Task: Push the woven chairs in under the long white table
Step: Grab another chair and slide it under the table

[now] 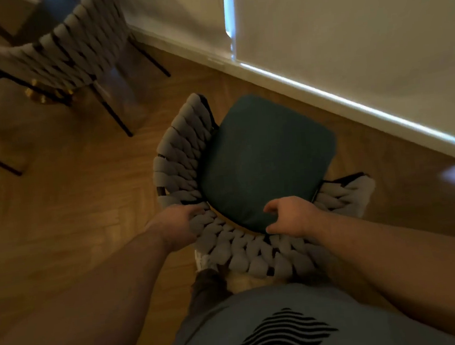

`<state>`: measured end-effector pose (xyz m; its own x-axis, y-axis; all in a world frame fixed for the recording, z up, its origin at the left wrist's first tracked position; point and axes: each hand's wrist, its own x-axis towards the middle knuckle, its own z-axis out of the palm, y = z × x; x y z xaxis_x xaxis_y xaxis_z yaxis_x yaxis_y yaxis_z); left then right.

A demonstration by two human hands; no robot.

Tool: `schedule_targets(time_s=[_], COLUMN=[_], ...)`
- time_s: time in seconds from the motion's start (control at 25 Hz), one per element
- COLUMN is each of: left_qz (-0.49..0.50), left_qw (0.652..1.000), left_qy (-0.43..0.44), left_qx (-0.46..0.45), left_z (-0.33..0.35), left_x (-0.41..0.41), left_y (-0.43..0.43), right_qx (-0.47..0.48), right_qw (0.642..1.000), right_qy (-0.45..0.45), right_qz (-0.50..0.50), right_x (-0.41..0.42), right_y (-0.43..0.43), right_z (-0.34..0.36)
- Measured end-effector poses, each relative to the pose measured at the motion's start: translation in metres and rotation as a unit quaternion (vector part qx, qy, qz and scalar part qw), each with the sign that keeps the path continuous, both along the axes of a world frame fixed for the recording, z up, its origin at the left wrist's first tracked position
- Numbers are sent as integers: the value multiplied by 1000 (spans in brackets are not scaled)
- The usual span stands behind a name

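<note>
As things stand at the near chair: the woven back (244, 243) is directly in front of the person, seat facing away, dark green cushion (267, 163) fully exposed; it is not under any table.
Left hand (178, 224): grips the left part of the back rim, fingers curled over the weave.
Right hand (291, 216): holds the rim right of centre, fingers curled down over the inner side towards the cushion.
Step in hand: judged to be taking hold before steering; the push-in is not yet done for this chair.
Long white table: not identifiable in view; blur at upper left prevents confirmation.
Second woven chair (70, 54): upper left, well apart from the near chair, back turned this way.
Next move, in my judgement: turn the near chair leftward, away from the wall, then push evenly with both hands.
Edges: the skirting board (325, 101) runs close along the seat's front right.
Open room: bare wooden floor (70, 201) lies left, between the two chairs.
Risk: the second chair's splayed black legs (117, 119) reach into that gap.
</note>
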<state>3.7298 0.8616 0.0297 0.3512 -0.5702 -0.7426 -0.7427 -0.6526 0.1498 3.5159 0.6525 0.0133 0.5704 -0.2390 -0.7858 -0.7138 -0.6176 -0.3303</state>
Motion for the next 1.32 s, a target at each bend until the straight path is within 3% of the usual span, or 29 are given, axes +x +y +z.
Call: schedule_targets(time_s=[0.12, 0.24, 0.4, 0.6, 0.88, 1.12, 1.32], left_qz=[-127, -237, -298, -332, -462, -558, -563], left_qw=[990, 968, 952, 938, 876, 823, 816], left_qy=[7, 4, -10, -41, -56, -28, -19], left_qx=[67, 77, 74, 93, 128, 102, 127], left_z=[-5, -8, -11, -36, -72, -89, -93], left_x=[42, 67, 65, 57, 59, 93, 107], left_y=[21, 28, 17, 10, -11, -24, -38], right_qx=[24, 45, 72, 32, -48, -74, -89], right_qw=[997, 994, 990, 992, 992, 981, 982], right_qy=[8, 25, 37, 92, 118, 173, 149], right_qz=[-77, -97, -118, -74, -27, -37, -77], right_x=[18, 32, 17, -28, -31, -15, -12], right_y=[52, 100, 132, 130, 141, 144, 148], right_z=[-6, -17, -29, -44, -65, -67, -63])
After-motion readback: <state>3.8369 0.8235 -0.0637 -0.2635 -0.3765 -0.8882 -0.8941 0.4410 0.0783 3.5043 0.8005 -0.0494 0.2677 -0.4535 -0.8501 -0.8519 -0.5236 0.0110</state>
